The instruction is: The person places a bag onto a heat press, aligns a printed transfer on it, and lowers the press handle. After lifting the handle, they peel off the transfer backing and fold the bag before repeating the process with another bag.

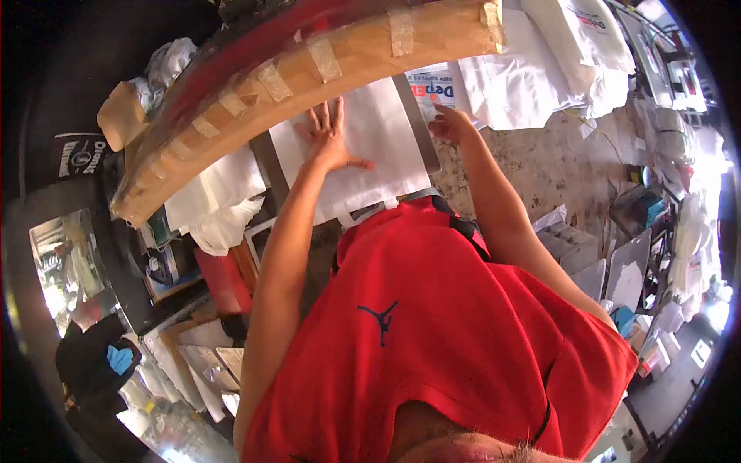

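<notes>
My left hand [332, 145] lies on a white fabric piece [378, 147], its fingers spread and its palm down. This fabric is stretched over a flat dark board [418, 123], whose right edge shows beside it. My right hand [455, 126] is just right of the board, close to a white printed bag [432, 86] with blue and red lettering. Its fingers are loosely bent and somewhat apart, with nothing visible in them. Above the hands, a curved machine part [340, 58], covered in brown cardboard and tape, hides the far end of the fabric.
White fabric bags [509, 89] are piled at the upper right, and more white fabric [220, 185] hangs on the left. A worn wooden tabletop [540, 162] lies right of my right arm. Boxes [567, 243] and shelves crowd the right side.
</notes>
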### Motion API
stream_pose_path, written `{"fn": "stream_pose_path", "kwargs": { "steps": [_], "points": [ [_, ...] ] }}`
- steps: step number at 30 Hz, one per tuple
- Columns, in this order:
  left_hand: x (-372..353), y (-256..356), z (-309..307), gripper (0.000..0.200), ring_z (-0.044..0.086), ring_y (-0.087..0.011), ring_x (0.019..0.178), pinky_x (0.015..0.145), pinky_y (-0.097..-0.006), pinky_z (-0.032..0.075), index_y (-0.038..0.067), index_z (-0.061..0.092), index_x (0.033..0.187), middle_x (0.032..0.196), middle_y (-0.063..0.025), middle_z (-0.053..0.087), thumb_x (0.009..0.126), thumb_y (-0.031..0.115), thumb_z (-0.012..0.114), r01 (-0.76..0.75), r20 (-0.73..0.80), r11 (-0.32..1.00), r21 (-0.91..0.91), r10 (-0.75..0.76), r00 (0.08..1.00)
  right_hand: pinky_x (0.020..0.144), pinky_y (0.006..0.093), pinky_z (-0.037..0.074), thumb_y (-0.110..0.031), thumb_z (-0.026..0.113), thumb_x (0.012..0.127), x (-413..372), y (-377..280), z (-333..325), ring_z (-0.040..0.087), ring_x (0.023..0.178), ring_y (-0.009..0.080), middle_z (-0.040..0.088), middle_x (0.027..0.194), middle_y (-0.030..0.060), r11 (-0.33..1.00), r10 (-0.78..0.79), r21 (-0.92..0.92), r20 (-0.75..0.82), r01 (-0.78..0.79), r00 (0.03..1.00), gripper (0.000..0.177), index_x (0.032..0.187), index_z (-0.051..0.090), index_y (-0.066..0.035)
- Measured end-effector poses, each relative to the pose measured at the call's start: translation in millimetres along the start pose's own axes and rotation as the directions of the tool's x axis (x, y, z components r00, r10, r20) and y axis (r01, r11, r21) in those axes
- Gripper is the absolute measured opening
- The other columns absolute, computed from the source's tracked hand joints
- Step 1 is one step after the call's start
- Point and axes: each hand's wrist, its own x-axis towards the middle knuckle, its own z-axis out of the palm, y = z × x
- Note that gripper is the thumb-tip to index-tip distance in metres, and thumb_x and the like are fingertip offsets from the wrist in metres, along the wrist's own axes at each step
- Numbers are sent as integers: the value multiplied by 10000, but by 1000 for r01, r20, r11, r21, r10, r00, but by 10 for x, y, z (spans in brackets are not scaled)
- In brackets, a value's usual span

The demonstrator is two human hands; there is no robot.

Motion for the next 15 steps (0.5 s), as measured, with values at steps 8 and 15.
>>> {"fn": "stream_pose_path", "kwargs": {
  "steps": [8, 15],
  "points": [
    [-225, 36, 241, 1502, 8, -508, 1521, 1133, -758, 64, 72, 97, 1616, 1665, -258, 48, 504, 826, 768, -48, -139, 998, 51, 55, 989, 578, 279, 566, -67, 683, 877, 7, -288, 242, 654, 601, 177, 698, 753, 93, 889, -373, 176, -258, 423, 891, 76, 835, 663, -6],
    [-1205, 358, 364, 961, 233, -390, 1513, 1204, -589, 174, -7, 362, 1522, 1603, -230, 307, 847, 597, 685, -163, -86, 964, -208, 148, 985, 658, 318, 572, -212, 769, 819, -1710, -631, 752, 711, 653, 179, 745, 765, 87, 384, -904, -567, -72, 728, 421, 244, 819, 687, 17]
  ]
}}
